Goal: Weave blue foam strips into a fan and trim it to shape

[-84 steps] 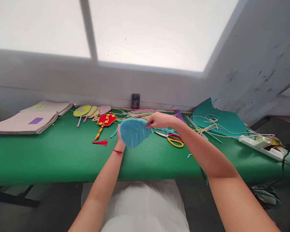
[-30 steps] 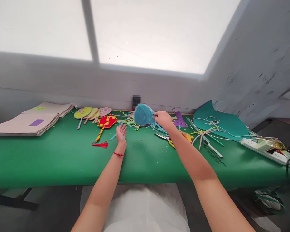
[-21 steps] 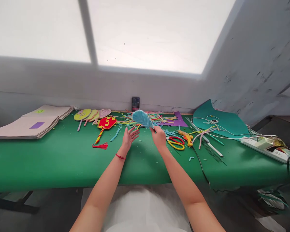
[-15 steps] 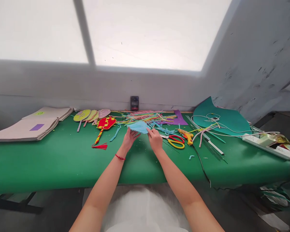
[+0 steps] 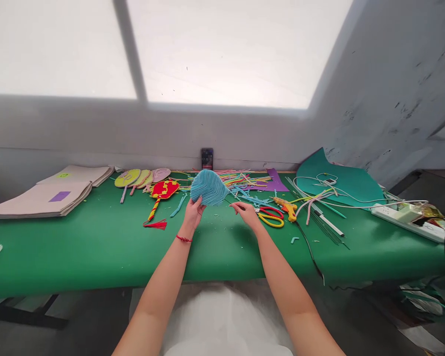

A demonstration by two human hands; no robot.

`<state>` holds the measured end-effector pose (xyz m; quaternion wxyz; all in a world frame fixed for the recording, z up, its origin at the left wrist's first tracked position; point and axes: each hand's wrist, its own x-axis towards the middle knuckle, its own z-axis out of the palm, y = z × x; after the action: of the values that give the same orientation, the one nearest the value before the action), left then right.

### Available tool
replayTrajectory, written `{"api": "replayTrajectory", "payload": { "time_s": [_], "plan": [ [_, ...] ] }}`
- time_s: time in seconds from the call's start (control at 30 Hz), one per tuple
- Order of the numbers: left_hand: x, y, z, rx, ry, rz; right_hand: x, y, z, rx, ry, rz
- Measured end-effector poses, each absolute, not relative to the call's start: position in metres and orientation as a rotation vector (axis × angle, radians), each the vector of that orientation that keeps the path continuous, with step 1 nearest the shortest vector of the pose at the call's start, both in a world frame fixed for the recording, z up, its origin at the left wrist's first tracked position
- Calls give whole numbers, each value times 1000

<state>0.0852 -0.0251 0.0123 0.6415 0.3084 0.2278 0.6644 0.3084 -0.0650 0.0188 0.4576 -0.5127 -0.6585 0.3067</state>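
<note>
My left hand (image 5: 195, 213) grips the lower left edge of a blue fan-shaped panel (image 5: 208, 189) made of fuzzy pipe cleaners laid in rows. The panel is tilted up, its broad face toward me and its pointed corner to the right. Just below that corner, my right hand (image 5: 245, 214) is closed in a pinch; a thin dark line shows at its fingertips, too fine to make out. Scissors (image 5: 270, 217) with red and yellow handles lie right beside the right hand. Behind the panel spreads a pile of coloured pipe cleaners (image 5: 244, 179).
A red and yellow fan (image 5: 164, 189) with a tassel and several pale fans (image 5: 127, 178) lie left. Cardboard sheets (image 5: 33, 198) are further left. On the right are a glue gun (image 5: 286, 207), a green sheet (image 5: 348, 185) and a power strip (image 5: 385, 215). A phone (image 5: 206, 158) leans on the wall.
The blue panel has tipped up from nearly flat, so its face shows. My right hand has let go of its right edge and moved slightly right and down; the left still holds it.
</note>
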Motion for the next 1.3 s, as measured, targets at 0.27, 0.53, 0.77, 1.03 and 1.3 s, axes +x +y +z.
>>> {"api": "replayTrajectory", "payload": {
  "time_s": [0.27,0.53,0.77,1.03,1.3],
  "plan": [
    [77,-29,23,773,513,1477,348,-76,77,-1218,-1636,899],
    [70,-28,25,679,561,1512,362,-85,102,-1405,-1868,597],
    [69,-25,23,687,610,1532,355,-92,106,-1464,-1876,570],
    [71,-22,21,640,692,1495,334,-89,88,-1283,-1726,810],
    [86,-35,27,778,528,1297,288,-77,55,-1309,-1466,698]
  ]
}}
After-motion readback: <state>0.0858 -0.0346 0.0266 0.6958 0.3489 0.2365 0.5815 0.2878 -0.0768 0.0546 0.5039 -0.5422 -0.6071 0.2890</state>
